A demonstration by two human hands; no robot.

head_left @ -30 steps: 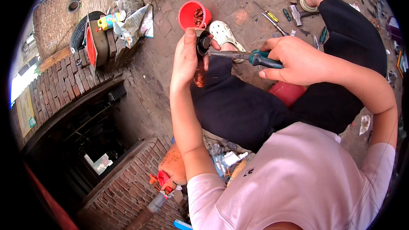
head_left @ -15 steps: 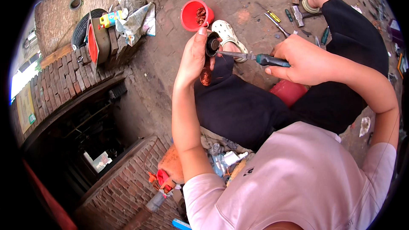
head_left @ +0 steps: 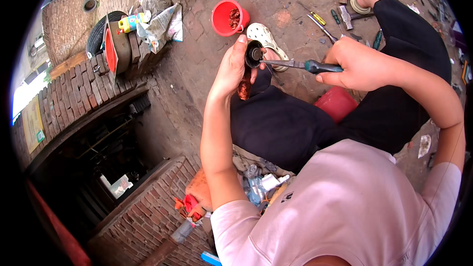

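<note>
Rust-brown metal shows on the lower end of a small part [head_left: 245, 84] that is gripped upright in the left hand [head_left: 231, 66], just above centre of the frame, with a round black cap [head_left: 254, 53] at its top held between thumb and fingers. A screwdriver [head_left: 300, 65] with a teal and black handle is clasped in the closed right hand [head_left: 357, 64], at the upper right of centre, and its thin shaft is laid almost level so that the tip meets the black cap. Both hands are held over the lap, above dark trousers [head_left: 281, 128]. The step in hand is judged to be prying or working at the cap with the tip, and a steady hold by the left hand and a controlled push or twist from the right are what the next move calls for, since a slip could send the tip toward the left fingers. A red cup [head_left: 222, 19] holding small rusty pieces is seen on the brick floor [head_left: 197, 59] near the top centre, with loose tools [head_left: 320, 22] scattered at the upper right and a white sandal [head_left: 263, 37] just beyond the hands.
</note>
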